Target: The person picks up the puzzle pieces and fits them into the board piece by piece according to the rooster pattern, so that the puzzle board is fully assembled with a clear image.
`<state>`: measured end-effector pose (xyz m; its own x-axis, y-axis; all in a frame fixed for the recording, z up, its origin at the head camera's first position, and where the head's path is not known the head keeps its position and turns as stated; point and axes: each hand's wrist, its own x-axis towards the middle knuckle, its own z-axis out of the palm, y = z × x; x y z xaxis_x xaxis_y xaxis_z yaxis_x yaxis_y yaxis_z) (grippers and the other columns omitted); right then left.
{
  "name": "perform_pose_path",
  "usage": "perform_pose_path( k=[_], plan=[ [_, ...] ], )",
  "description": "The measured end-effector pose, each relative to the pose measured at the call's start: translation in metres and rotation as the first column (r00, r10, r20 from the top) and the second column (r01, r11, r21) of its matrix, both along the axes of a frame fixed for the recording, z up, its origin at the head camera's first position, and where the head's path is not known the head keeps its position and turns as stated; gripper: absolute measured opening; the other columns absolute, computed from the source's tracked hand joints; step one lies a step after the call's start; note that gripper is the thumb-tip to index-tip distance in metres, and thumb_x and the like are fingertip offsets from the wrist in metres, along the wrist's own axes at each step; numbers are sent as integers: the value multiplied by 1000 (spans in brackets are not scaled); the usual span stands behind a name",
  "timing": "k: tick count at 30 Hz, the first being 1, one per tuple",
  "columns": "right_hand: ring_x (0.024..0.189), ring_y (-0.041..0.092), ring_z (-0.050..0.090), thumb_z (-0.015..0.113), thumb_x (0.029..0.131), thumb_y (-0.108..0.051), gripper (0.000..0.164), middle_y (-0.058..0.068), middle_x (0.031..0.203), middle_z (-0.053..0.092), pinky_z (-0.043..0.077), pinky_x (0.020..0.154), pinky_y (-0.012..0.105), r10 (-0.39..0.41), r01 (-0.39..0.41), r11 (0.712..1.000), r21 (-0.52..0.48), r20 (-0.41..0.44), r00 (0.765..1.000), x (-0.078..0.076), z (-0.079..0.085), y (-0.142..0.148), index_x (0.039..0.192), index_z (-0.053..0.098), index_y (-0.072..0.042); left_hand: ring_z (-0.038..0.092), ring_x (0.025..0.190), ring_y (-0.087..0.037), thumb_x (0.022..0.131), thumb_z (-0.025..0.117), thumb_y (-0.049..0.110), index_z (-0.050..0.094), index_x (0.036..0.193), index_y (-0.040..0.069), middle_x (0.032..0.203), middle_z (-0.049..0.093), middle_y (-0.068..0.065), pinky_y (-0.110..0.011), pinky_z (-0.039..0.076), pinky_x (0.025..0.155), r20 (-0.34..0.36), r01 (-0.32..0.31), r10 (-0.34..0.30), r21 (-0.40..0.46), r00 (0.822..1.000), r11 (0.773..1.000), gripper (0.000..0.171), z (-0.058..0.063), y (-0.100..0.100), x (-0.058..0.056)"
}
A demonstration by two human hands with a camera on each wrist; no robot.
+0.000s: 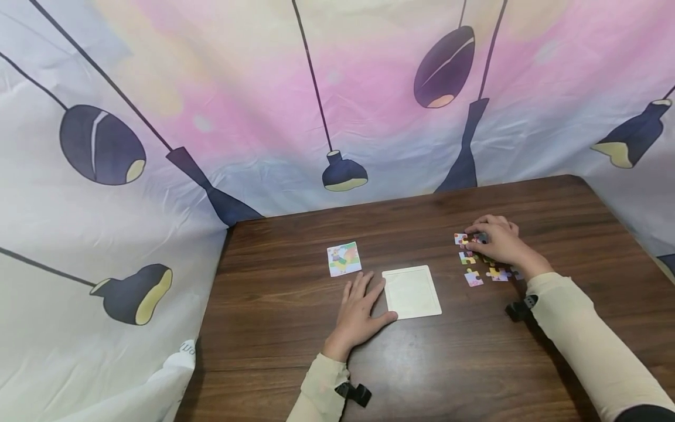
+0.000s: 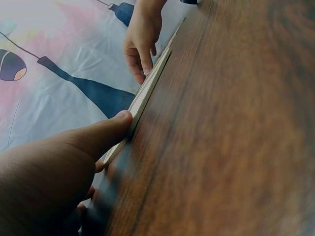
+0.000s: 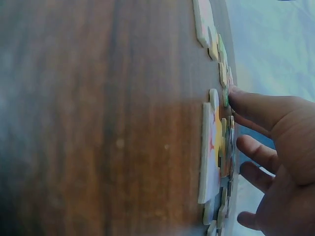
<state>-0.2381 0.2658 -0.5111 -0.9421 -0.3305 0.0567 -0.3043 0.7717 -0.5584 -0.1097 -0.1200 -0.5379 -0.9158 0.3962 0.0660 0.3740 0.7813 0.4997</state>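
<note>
The left hand [image 1: 358, 313] lies flat, steadying the white tray [image 1: 412, 291] on the tabletop [image 1: 474, 363], while the right hand [image 1: 498, 240] curls its fingers [image 3: 251, 105] over scattered puzzle pieces [image 1: 474, 264] to pick one.

Picture card [image 1: 344, 258] left of tray [image 1: 412, 291]; puzzle pieces [image 1: 481, 265] right, on table [image 1: 295, 351].

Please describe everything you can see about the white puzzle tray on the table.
The white puzzle tray is a thin, flat, roughly square board, seemingly cardboard, with rounded corners and a raised rim around a pale, empty recess. It lies flat on the brown wooden table, near the middle. The left hand rests flat beside it, the thumb against its edge. The loose puzzle pieces lie apart, to its right.
</note>
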Motion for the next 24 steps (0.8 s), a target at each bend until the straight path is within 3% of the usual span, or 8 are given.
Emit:
perform_pose_path(
  k=[5,12,24],
  plan=[
    [125,48,38,78,98,-25,40,23,128,56,22,93,69,6,-6,999,35,-6,1000,0,5,0,129,71,-1,20,160,-35,97,71,56,51,159,16,169,35,-14,-59,14,128,-9,-8,8,2,1000,1000,77,2,3,1],
    [124,49,41,72,103,-22,37,24,128,58,24,88,66,42,-42,995,94,-3,999,4,5,6,131,68,1,20,161,-34,97,70,57,50,160,17,169,35,-12,-59,15,128,5,2,-2,3,1000,1000,77,0,8,4],
    [121,44,45,69,105,-21,34,22,126,60,29,87,61,50,-50,999,1,-29,998,5,1,-2,131,67,1,19,161,-35,97,71,55,50,160,16,170,33,-13,-59,13,129,3,-6,6,5,1000,1000,77,2,1,3]
  ],
)
